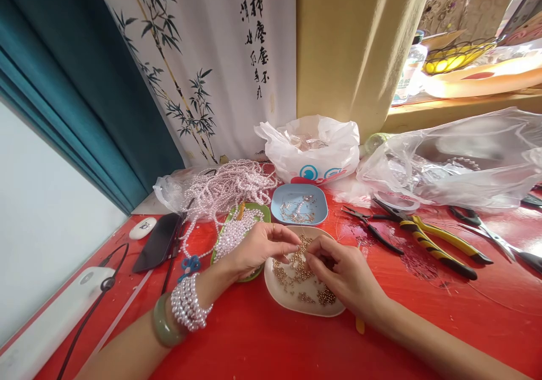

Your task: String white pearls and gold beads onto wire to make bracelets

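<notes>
Both hands meet above a white dish [305, 310] of small gold beads [292, 275]. My left hand [258, 249] comes in from the left, thumb and fingers drawn together in a pinch; whatever is between the tips is too small to make out. Pearl bracelets and a green bangle circle that wrist. Opposite it, my right hand [345, 270] has curled fingers pinched close to the left fingertips, its grip contents hidden. Partly behind the left hand sits a green tray [267, 213] of loose pale pearl beads [235, 236]. A blue tray [277, 200] with small metal pieces stands beyond the dish.
Pearl strands [231, 183] pile up behind the green tray. A white plastic bag [313, 148] and a clear bag [457, 160] line the back. On the right lie small pliers [372, 230], yellow-black pliers [440, 244] and scissors [495, 236]. A phone [156, 241] and cable lie left.
</notes>
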`<state>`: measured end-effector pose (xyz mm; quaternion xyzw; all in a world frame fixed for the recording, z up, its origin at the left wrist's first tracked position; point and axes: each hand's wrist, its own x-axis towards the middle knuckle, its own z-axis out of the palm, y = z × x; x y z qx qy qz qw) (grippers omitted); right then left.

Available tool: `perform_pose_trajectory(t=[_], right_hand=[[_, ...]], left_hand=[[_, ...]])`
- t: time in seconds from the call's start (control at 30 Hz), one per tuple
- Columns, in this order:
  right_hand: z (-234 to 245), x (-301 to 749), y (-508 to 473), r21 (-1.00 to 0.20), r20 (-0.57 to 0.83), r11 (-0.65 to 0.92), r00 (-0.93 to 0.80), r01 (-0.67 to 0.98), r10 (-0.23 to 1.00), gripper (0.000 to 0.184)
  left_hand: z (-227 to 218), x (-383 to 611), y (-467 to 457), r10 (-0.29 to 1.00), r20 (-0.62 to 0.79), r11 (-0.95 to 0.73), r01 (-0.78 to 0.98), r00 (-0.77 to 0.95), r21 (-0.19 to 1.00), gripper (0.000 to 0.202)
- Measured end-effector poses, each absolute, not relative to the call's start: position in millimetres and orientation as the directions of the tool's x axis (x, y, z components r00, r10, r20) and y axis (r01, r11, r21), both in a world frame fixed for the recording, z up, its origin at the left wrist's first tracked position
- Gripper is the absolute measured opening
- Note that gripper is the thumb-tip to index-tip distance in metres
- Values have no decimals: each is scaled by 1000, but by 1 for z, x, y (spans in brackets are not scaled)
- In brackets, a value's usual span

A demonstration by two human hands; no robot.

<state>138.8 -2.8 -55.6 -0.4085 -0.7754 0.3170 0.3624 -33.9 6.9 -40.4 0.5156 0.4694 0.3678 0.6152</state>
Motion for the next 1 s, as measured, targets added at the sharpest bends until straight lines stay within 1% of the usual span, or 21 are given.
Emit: perform_pose_trajectory(t=[0.23,0.4,0.6,0.77,0.87,0.93,1.0], right_hand=[[-57,140,-4,-786,302,470,-412,403,860,13],[-56,139,-3,-785,291,462,-413,412,863,12],[-57,139,-1,-773,297,477,-425,419,855,9],[-57,139,-1,-791,260,444,-426,421,867,5],[-56,139,-2,-800,252,423,-403,425,880,10],[-56,139,-2,-794,294,440,-368,420,882,14],[-56,140,-3,-779,393,493,-313,386,865,14]], left_hand=[[-37,-32,5,948,-177,184,-4,264,983,18],[-37,-31,4,944,-186,186,26,274,982,16],[-39,-31,4,943,-188,195,1,273,981,15],[-37,-30,3,954,-174,182,-10,243,983,17],[-36,-28,2,959,-144,154,-22,244,988,16],[-36,-28,1,963,-115,126,-29,243,992,14],[-35,-27,0,970,-84,93,-28,227,995,11]])
